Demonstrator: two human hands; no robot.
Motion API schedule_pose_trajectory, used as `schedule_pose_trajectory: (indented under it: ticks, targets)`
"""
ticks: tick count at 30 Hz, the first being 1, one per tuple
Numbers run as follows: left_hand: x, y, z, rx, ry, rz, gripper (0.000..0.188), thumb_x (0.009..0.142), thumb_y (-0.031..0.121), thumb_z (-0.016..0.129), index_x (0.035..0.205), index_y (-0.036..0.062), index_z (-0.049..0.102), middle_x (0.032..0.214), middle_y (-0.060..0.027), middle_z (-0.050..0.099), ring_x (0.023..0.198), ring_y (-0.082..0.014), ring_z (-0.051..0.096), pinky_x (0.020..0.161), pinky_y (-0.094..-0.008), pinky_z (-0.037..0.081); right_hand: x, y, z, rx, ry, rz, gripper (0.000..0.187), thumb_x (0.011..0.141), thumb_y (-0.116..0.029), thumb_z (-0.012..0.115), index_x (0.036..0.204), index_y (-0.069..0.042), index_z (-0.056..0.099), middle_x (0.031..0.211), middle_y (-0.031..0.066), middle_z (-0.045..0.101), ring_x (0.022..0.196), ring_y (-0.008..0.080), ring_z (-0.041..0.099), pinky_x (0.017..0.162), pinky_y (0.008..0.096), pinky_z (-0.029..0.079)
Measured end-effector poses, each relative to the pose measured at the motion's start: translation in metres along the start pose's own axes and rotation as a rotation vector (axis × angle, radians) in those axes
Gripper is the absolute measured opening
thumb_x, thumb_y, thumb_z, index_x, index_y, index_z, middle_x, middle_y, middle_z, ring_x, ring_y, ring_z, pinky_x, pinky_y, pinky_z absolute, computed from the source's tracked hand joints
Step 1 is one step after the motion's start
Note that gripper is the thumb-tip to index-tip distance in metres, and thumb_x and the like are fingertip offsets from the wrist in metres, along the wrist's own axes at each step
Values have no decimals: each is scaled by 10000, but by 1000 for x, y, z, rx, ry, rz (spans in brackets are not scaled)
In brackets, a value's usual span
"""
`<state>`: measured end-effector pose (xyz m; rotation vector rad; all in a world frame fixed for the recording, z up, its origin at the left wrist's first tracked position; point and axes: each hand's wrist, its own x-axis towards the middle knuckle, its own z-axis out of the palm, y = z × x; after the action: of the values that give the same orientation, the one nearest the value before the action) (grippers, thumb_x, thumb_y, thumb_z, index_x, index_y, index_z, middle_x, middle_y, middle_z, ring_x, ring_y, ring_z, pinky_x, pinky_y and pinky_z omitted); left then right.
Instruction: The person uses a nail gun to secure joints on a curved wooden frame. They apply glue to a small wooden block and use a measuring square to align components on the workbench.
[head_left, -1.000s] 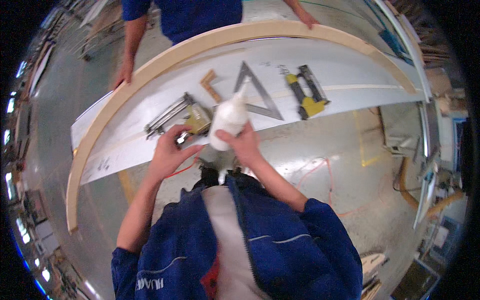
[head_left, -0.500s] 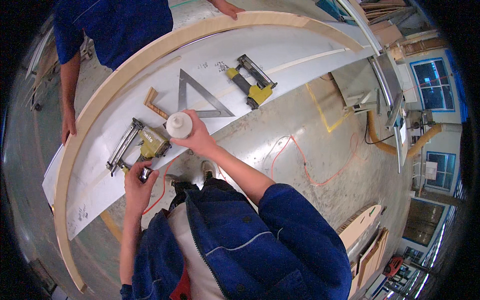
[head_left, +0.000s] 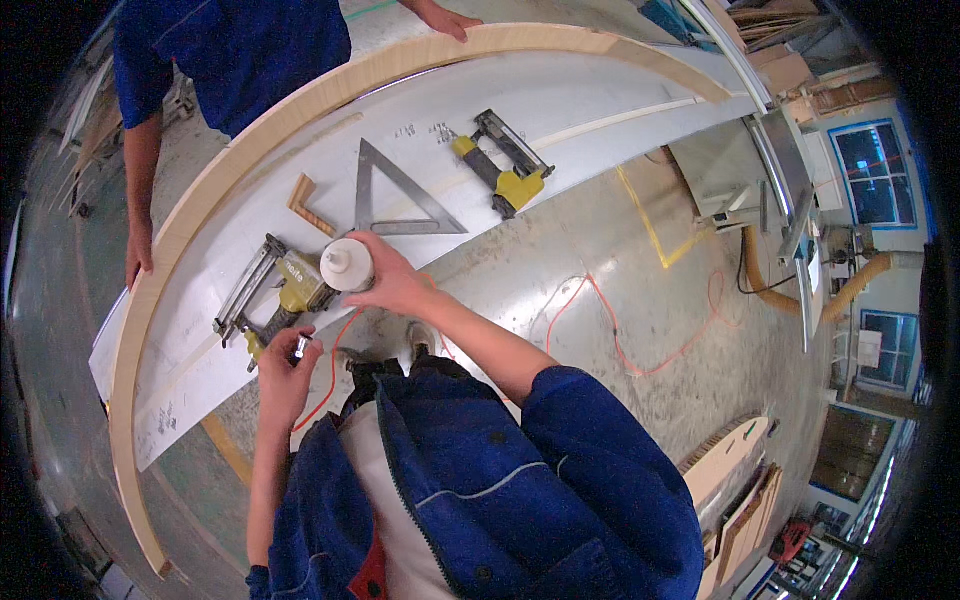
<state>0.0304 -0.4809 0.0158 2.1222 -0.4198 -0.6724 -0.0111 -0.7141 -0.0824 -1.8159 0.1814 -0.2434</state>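
Note:
My right hand (head_left: 395,278) grips a white squeeze bottle (head_left: 347,266) with a nozzle, held over the table's near edge. My left hand (head_left: 285,375) is closed on a small shiny metal piece (head_left: 302,345), whose exact kind I cannot make out. Just beyond it lies a yellow-green and black nail gun (head_left: 295,282) on the white tabletop (head_left: 290,160). A metal triangle square (head_left: 385,190) and a small L-shaped wooden piece (head_left: 305,205) lie past the bottle. Farther right lies a second nail gun (head_left: 505,175).
A long curved wooden strip (head_left: 200,195) arches along the table's far side, with another person's hands (head_left: 140,255) on it. A red hose (head_left: 625,355) snakes over the floor. Wood panels (head_left: 735,520) lean at lower right; a yellow duct (head_left: 850,285) stands farther right.
My right hand and the bottle have shifted slightly left, and the bottle's nozzle now tips more to the left. My left hand has drawn slightly nearer me, with the metal piece showing more.

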Motion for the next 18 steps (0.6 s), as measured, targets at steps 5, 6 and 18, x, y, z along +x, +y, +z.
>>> schedule_pose_trajectory:
  ticks: [5,6,18]
  targets:
    - [-15,6,-8,-63,-37,-117,269,922,154,650,1129,-18,656,732,16,545,637,-52,450,569,-241,378,3,9,-87,-443,396,-133,796,725,-307,817,1355,-5,435,1320,197,503,1273,365,466,1064,438,388]
    - [-19,7,-7,-101,-45,-126,276,930,159,643,1142,-18,654,746,13,554,641,-50,449,572,-241,380,19,13,-108,-736,562,-53,648,795,-296,742,1306,-7,469,1280,215,517,1224,376,491,1032,456,411]
    - [-28,63,11,-36,-204,188,280,951,229,615,1147,43,690,932,-134,716,730,-148,642,705,-305,517,13,-4,-232,-990,167,121,314,790,-127,687,997,31,511,910,262,637,929,452,619,785,520,503]
